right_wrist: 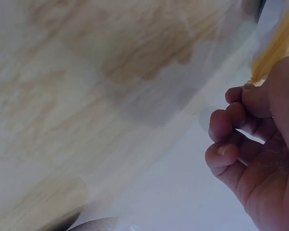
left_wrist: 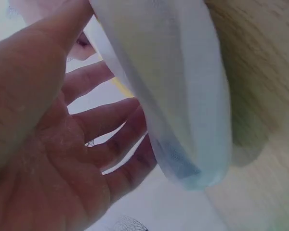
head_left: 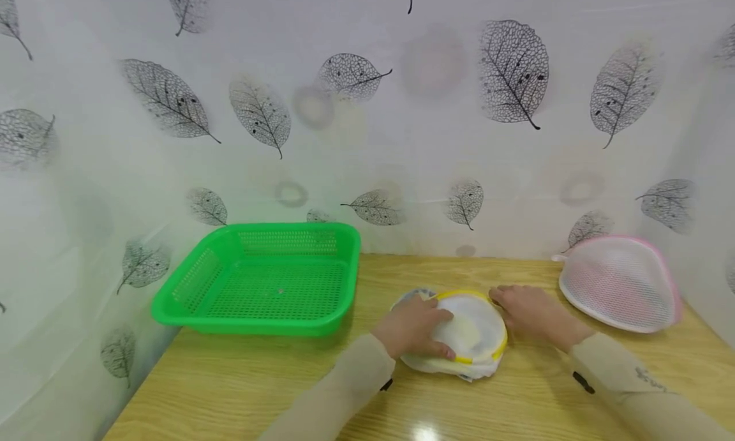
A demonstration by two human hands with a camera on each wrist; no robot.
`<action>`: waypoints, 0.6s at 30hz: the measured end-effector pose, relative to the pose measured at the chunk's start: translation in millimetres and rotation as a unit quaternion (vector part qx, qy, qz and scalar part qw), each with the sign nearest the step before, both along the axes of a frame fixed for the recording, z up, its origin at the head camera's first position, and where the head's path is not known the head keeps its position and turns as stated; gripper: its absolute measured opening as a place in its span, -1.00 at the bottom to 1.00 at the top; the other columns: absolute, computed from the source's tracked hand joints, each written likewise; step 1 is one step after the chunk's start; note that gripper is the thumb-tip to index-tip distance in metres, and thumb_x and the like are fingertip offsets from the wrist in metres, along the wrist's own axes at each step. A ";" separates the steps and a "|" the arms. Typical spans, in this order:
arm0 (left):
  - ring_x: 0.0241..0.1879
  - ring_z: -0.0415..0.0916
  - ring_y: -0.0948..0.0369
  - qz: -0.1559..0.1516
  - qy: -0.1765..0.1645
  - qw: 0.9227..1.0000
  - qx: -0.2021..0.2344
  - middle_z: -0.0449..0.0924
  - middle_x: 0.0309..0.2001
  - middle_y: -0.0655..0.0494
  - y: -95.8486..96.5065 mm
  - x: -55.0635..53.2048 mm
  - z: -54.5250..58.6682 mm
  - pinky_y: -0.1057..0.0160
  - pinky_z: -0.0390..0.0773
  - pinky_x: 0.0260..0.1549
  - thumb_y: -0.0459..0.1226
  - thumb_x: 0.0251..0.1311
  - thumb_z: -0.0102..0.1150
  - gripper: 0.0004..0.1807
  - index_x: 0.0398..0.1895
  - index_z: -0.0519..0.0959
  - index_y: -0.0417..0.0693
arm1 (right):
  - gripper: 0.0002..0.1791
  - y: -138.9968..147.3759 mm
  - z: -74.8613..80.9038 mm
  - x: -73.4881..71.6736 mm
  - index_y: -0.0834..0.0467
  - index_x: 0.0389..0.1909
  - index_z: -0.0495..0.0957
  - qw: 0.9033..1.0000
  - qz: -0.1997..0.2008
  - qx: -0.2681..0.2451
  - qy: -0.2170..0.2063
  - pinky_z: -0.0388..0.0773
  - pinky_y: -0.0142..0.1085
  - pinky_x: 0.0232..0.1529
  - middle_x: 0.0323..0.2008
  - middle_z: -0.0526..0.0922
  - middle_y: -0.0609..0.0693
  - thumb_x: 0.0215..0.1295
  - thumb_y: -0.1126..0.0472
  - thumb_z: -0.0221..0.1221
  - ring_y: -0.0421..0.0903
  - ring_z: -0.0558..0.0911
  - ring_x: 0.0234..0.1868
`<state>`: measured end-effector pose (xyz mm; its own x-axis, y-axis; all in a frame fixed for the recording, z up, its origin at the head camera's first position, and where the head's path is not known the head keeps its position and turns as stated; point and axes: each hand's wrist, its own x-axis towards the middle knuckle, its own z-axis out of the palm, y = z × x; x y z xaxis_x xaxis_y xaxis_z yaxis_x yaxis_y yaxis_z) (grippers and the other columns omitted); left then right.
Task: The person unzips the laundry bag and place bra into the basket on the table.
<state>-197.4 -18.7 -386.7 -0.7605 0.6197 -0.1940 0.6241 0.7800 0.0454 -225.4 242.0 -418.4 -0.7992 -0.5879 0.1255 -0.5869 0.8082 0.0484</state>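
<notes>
A round white mesh bag point(head_left: 472, 326) with a yellow zipper trim lies on the table, pale and bluish cloth showing through it. My left hand point(head_left: 416, 326) rests on its left part, thumb and fingers spread over the top; in the left wrist view the same hand point(left_wrist: 82, 125) has its fingers fairly straight against the bag point(left_wrist: 183, 106). At the far right edge of the trim is my right hand point(head_left: 534, 310). The right wrist view shows this hand point(right_wrist: 260, 130) pinching the end of the yellow trim point(right_wrist: 274, 48) between thumb and index finger, other fingers curled.
A green plastic basket point(head_left: 255, 329) with perforated walls stands at the back left. Another mesh bag point(head_left: 623, 284), white with pink edging, leans at the back right. A leaf-printed white curtain point(head_left: 402, 141) closes off the back and sides of the wooden table point(head_left: 241, 383).
</notes>
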 end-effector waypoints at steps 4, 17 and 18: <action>0.13 0.58 0.24 -0.023 0.033 0.999 -0.021 0.66 0.18 0.28 2.6 -2.4 -0.7 0.26 0.41 0.32 0.37 0.12 0.25 -0.26 0.31 0.55 0.30 | -0.91 1.5 -3.3 0.9 0.13 -0.28 0.56 1.000 0.009 0.004 0.014 0.63 -0.15 -0.45 -0.43 0.65 -0.01 0.26 0.34 0.27 -0.04 0.66 -0.45; 0.12 0.58 0.30 -0.027 0.044 0.997 -0.055 0.69 0.12 0.33 5.5 -2.3 4.8 0.32 0.41 0.29 0.39 0.11 0.26 -0.29 0.27 0.58 0.33 | -0.88 7.0 -7.1 7.0 0.09 -0.37 0.54 1.000 0.011 -0.008 0.024 0.56 -0.19 -0.51 -0.48 0.64 -0.06 0.24 0.34 0.29 -0.10 0.61 -0.52; 0.12 0.58 0.30 -0.027 0.043 0.997 -0.054 0.69 0.13 0.33 5.3 -2.5 4.9 0.32 0.41 0.29 0.39 0.11 0.26 -0.29 0.27 0.58 0.33 | -0.88 7.4 -7.7 7.6 0.09 -0.37 0.55 0.999 0.013 -0.009 0.027 0.57 -0.19 -0.51 -0.48 0.65 -0.06 0.23 0.34 0.29 -0.10 0.62 -0.51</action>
